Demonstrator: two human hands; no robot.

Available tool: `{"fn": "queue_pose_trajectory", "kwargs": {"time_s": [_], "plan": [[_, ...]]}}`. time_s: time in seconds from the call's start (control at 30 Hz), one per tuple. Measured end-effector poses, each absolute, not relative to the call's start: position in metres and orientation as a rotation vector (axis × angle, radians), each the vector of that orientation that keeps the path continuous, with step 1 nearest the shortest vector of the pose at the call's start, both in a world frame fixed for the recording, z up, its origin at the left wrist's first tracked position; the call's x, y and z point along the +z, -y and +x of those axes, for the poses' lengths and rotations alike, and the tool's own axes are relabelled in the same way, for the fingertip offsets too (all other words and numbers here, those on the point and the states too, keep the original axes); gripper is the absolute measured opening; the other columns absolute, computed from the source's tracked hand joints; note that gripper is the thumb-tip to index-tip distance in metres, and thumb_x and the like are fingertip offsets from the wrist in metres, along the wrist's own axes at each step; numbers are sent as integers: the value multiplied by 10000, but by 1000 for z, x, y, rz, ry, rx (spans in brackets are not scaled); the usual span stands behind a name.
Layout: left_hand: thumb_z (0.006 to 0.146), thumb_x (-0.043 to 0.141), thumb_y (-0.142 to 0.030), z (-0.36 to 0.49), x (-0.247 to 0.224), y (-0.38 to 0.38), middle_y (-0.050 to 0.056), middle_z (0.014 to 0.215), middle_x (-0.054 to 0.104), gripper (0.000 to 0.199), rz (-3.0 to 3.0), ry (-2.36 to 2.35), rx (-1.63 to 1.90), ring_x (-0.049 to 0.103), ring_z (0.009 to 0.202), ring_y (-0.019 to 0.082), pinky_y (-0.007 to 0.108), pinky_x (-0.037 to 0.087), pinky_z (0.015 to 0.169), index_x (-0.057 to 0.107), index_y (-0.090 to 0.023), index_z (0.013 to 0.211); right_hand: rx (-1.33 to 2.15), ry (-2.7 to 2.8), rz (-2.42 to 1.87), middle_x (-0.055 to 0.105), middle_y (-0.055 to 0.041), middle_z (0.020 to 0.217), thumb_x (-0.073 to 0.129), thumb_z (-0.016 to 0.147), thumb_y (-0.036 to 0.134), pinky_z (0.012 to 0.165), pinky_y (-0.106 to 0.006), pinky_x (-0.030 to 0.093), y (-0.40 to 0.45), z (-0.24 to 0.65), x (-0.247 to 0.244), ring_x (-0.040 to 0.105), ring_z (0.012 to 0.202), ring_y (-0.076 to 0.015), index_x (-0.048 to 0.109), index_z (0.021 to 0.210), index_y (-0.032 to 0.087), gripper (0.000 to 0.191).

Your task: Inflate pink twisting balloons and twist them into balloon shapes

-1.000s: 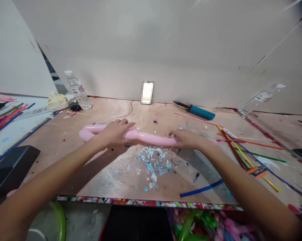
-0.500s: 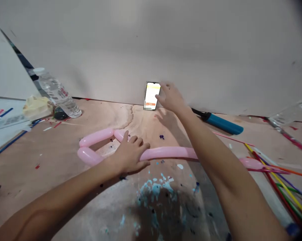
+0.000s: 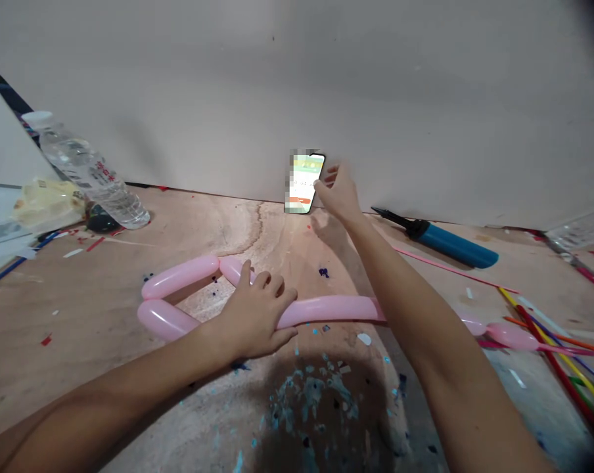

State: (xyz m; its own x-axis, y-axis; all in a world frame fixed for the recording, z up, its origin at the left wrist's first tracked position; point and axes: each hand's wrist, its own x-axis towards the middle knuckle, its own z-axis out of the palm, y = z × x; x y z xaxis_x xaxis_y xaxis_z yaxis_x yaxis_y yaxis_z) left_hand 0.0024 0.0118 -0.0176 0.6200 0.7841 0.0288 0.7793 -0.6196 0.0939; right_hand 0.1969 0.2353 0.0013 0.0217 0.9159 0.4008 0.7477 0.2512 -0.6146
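Note:
Near the middle of the table, my left hand [image 3: 257, 309] rests over a long pink balloon [image 3: 334, 309], its fingers bent around it. The balloon's left part is twisted into several segments that form an angular loop, and its thin tail lies at the right. My right hand [image 3: 340, 192] is raised beside a phone [image 3: 305, 184] that leans upright against the wall. Its thumb is at the screen's right edge, and the other fingers are apart, holding nothing. My right forearm passes over the balloon and hides part of it.
A clear bottle [image 3: 92, 174] leans at the left beside a crumpled yellowish wrapper [image 3: 50, 205]. A blue pump [image 3: 455, 245] lies right of my right hand. Thin uninflated balloons [image 3: 560, 355] are bunched at the right. Another clear bottle [image 3: 585, 226] lies at the far right.
The view has shifted slightly. My right hand's thumb has moved from over the phone screen to its right edge, and the screen picture looks different. My left hand stays on the balloon.

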Motion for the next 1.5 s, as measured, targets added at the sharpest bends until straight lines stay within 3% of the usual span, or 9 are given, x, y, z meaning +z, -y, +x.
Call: {"fn": "queue_pose_trajectory", "kwargs": {"time_s": [0.17,0.37,0.57,0.73,0.93,1.1,1.23,1.33,1.5], "plan": [[829,449,-595,2,-19,-12,116,1121,559,505,2769,-1342,103,489,1051,332,652,165,1018,539,-231,1167,692,1647,-1410,630,-92,988,621,722,240,839,-405,465,-244,194,-9,586,900,-218,538,1021,190,314],[833,436,-599,2,-19,-13,114,1116,560,507,2766,-1340,101,491,1042,328,648,177,1015,545,-227,1159,637,1545,-1317,611,-65,894,619,737,297,791,-381,469,-249,187,-16,564,833,-193,540,883,204,190],[825,457,-591,1,-20,-14,109,1111,563,500,2760,-1339,100,492,1040,325,645,179,1017,546,-226,1155,458,1575,-1446,590,-48,778,564,783,416,734,-361,462,-268,187,-19,561,742,-187,528,790,196,223],[815,477,-577,1,-20,-14,113,1117,560,497,2768,-1335,100,489,1041,328,643,176,1021,541,-227,1162,358,1648,-1506,610,-65,814,483,830,451,735,-350,468,-267,188,-20,573,769,-198,553,841,192,268],[814,479,-578,2,-21,-14,114,1103,561,491,2772,-1341,108,491,1034,330,650,178,1014,549,-226,1150,374,1741,-1488,638,-79,919,339,865,260,771,-334,465,-265,194,-22,581,863,-205,595,937,181,278],[810,490,-573,2,-21,-14,109,1095,561,483,2765,-1340,108,492,1036,328,645,173,1020,553,-229,1143,252,1834,-1516,640,-98,911,304,893,266,798,-340,452,-262,195,-22,581,864,-213,594,931,173,307],[816,476,-579,1,-22,-14,111,1105,559,491,2769,-1340,116,491,1042,330,644,171,1021,547,-226,1151,201,1811,-1549,631,-128,961,425,871,375,805,-372,459,-259,189,-22,586,874,-233,557,995,157,284],[814,473,-581,1,-23,-14,114,1109,557,495,2771,-1338,114,491,1039,333,647,174,1014,545,-225,1151,265,1860,-1588,621,-140,1003,588,766,454,756,-409,483,-253,188,-24,584,869,-263,532,1057,164,415],[810,480,-572,1,-23,-14,114,1093,560,482,2777,-1341,118,491,1025,333,648,180,1007,551,-226,1138,410,2005,-1633,632,-171,978,697,676,396,705,-451,493,-234,192,-31,586,838,-300,555,1086,167,490]]}}
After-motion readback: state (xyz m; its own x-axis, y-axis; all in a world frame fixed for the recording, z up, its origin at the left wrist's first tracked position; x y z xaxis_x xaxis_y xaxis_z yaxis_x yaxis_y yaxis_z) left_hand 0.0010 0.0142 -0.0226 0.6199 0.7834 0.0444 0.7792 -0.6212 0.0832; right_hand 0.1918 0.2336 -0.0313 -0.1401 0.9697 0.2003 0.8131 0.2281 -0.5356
